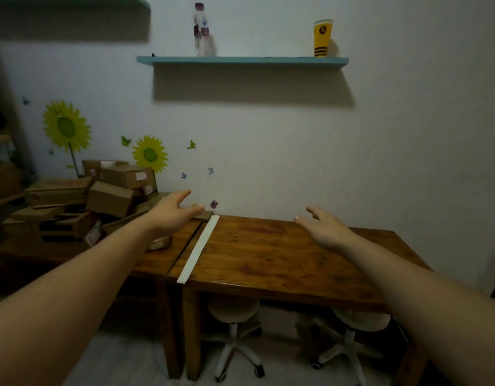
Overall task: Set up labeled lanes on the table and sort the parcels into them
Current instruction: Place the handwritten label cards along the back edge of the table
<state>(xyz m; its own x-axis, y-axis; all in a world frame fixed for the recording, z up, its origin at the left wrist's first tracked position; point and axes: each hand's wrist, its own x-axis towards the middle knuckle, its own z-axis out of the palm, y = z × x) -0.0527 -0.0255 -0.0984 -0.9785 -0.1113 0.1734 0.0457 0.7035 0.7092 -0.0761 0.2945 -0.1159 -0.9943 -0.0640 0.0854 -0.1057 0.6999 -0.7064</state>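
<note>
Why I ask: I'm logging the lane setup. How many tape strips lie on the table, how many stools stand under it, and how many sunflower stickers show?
Tape strip on the table: 1
Stools under the table: 2
Sunflower stickers: 2
Total: 5

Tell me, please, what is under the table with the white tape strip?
A left stool and a right stool, both pale with wheeled bases, stand under the table. The tabletop hides the tops of their seats.
</note>
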